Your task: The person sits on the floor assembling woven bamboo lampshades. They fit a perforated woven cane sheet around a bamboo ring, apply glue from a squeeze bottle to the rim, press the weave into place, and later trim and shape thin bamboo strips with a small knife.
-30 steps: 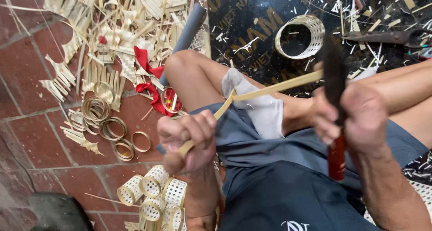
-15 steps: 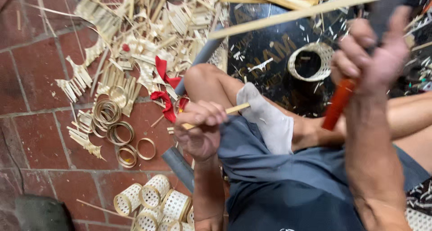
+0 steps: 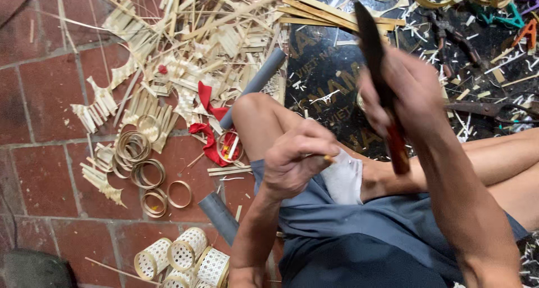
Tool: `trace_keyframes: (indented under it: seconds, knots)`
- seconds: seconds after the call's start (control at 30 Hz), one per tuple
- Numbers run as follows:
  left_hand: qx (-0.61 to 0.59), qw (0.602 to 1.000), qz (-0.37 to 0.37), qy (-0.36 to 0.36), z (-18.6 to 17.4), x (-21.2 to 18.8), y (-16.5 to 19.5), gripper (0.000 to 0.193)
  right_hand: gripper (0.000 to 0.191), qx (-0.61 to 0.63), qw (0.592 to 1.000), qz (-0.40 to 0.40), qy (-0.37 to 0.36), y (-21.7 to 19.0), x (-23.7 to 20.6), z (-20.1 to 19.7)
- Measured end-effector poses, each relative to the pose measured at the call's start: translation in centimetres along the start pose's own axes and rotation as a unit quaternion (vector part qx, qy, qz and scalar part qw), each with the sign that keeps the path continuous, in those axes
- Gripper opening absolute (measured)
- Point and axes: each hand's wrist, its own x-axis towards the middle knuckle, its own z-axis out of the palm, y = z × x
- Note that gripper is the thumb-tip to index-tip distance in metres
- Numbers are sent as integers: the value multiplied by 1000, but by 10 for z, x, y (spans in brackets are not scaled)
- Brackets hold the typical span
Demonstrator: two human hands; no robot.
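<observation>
Fingers [image 3: 393,86] grip knife [image 3: 373,63], bamboo strip [image 3: 325,160]

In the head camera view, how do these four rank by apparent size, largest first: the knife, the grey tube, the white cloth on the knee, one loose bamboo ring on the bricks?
1. Knife, though it is nearest the camera, so unsure.
2. Grey tube, partly hidden by the leg.
3. White cloth.
4. Bamboo ring, clearly smallest.

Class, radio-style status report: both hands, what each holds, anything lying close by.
Left hand closed on bamboo strip. Right hand gripping dark knife, blade up. White cloth on thigh; grey tube beside knee.
</observation>
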Motion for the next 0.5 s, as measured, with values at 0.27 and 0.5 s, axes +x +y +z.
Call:
trace_keyframes:
  seconds: [0.27, 0.5]
  knots:
    - [129, 961, 58, -238, 44, 39, -16, 36, 67, 35, 999, -18, -11, 15, -201, -33]
    - [219, 924, 54, -309, 75, 32, -20, 41, 66, -50, 997, -46, -46, 39, -243, -48]
